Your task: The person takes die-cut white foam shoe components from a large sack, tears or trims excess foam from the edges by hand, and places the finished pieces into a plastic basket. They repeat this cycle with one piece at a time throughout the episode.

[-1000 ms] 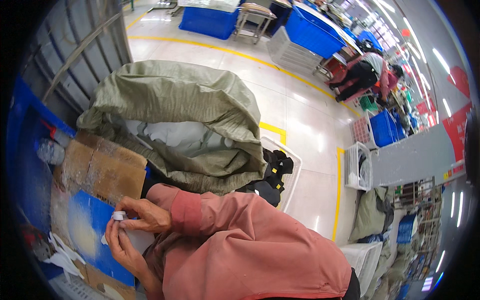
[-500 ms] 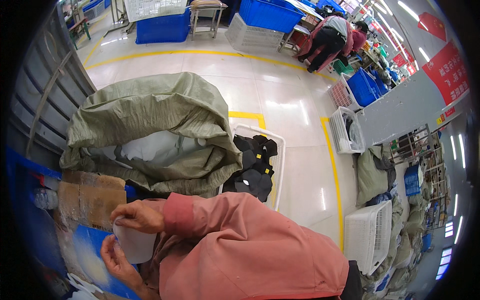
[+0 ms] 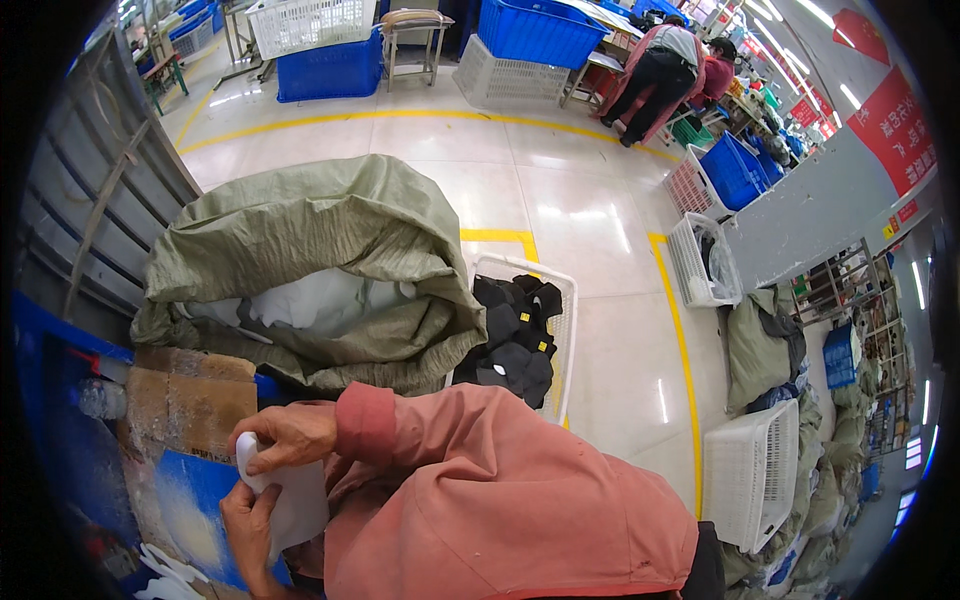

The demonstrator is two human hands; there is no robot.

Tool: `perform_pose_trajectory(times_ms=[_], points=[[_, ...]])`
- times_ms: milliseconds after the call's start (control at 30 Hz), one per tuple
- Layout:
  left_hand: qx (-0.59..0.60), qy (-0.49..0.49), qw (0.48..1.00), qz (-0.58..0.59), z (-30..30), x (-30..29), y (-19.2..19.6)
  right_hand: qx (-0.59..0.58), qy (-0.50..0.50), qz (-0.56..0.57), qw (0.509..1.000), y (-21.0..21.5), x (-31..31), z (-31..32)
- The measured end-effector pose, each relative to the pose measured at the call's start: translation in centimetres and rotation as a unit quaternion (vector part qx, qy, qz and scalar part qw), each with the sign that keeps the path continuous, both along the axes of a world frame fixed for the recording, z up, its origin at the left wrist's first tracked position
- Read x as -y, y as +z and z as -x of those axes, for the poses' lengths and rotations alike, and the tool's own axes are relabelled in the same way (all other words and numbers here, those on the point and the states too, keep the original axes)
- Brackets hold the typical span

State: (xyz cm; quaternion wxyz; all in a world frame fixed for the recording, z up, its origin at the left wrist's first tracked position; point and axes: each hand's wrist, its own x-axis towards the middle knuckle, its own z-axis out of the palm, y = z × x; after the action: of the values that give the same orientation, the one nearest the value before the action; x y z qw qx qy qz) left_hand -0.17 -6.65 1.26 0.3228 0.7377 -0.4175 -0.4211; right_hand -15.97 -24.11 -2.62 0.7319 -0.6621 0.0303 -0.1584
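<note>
A smooth white piece of sheet material (image 3: 302, 508), its exact kind unclear, is between my two hands at the lower left. My right hand (image 3: 292, 436) pinches its upper end, where a rounded white edge sticks up past the thumb. Below, my left hand (image 3: 246, 525) grips the side of the same piece with thumb and fingers. Under the hands lies a blue work surface (image 3: 190, 500) with a pale, dusty patch. Loose white strips (image 3: 170, 578) lie at its near end, and a worn brown cardboard piece (image 3: 205, 400) sits beyond.
A large green woven sack (image 3: 310, 225) gapes ahead, with white pieces (image 3: 325, 300) inside. Right of it, a white crate (image 3: 562, 350) contains black pieces (image 3: 515, 335). Another white crate (image 3: 740, 470) stands farther right. A metal-barred frame (image 3: 95, 190) borders the left. Two people (image 3: 665, 70) bend at the far right.
Both hands have shifted slightly right with the white piece. Its upper edge now stands up in my right hand's pinch, and my left fingers have closed around its side.
</note>
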Motion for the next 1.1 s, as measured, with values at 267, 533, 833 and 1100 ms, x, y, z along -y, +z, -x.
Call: perform_pose_trajectory(times_ms=[267, 533, 833, 1100], points=[[-0.031, -0.005, 0.999, 0.006, -1.4, -2.0, 0.4, 0.068, -0.094, -0.059, 0.991, -2.1, 1.9, 0.0], [-0.086, -0.018, 0.996, -0.002, -2.9, -3.2, -1.2, 0.073, -0.124, -0.044, 0.989, -2.9, 2.7, 0.0], [-0.122, 0.038, 0.992, -0.005, -3.9, -4.3, -0.7, 0.104, -0.151, -0.188, 0.965, -3.6, 4.4, 0.9], [-0.131, 0.080, 0.987, 0.044, -2.3, -10.0, -1.1, -0.139, -0.215, 0.099, 0.962, -6.0, 4.1, 0.9]])
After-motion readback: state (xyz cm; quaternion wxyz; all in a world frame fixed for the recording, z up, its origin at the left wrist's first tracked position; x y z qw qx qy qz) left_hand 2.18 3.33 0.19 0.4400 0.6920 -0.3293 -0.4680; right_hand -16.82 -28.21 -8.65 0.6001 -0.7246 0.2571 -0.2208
